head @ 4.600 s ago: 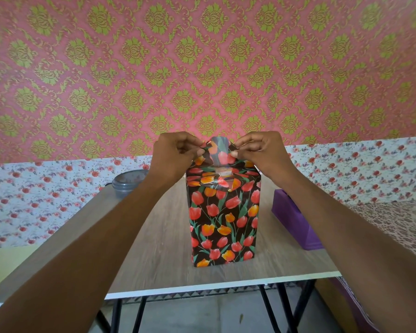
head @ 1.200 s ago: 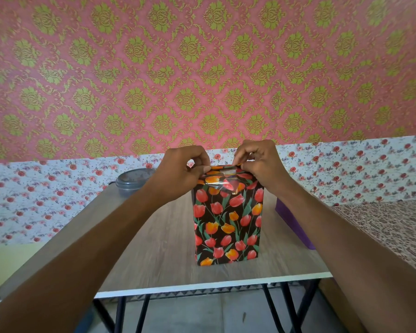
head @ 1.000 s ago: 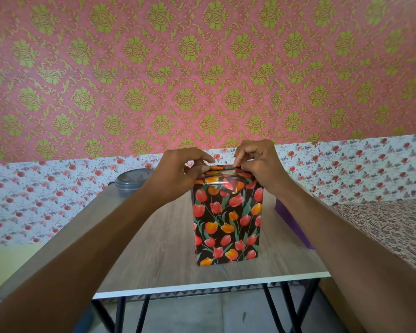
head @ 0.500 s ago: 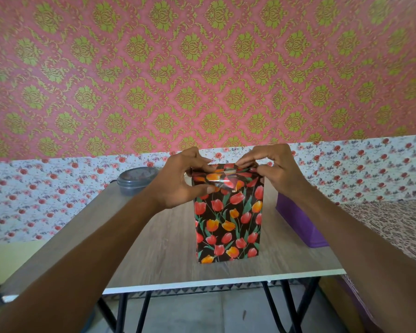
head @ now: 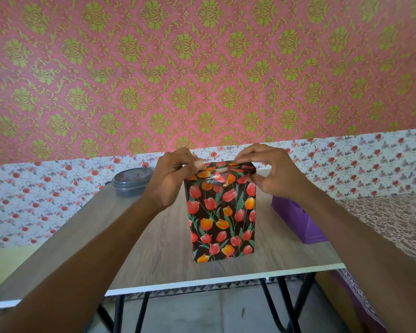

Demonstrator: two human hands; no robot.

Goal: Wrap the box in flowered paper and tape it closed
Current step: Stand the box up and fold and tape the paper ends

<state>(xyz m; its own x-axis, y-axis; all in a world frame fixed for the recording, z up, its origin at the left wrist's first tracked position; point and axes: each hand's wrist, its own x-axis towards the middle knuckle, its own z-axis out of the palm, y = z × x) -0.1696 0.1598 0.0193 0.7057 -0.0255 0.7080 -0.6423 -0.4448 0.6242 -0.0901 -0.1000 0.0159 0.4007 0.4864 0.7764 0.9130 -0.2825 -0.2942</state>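
Note:
The box [head: 222, 219] stands upright in the middle of the wooden table [head: 159, 241], wrapped in black paper with red and orange tulips. Its top end is folded down, with a shiny crease across the upper front. My left hand [head: 172, 179] pinches the folded paper at the top left corner, thumb on the upper edge. My right hand [head: 273, 173] pinches the top right corner, fingers over the upper edge and thumb at the front. The far side of the top is hidden behind both hands.
A grey lidded round container [head: 132, 181] sits at the table's back left. A purple box [head: 298, 221] lies along the right edge of the table. A patterned bedcover [head: 392, 219] is to the right. The wall stands close behind the table.
The upstanding paper flap at the top has been folded down flat. Both hands have shifted from the middle of the top out to its two corners.

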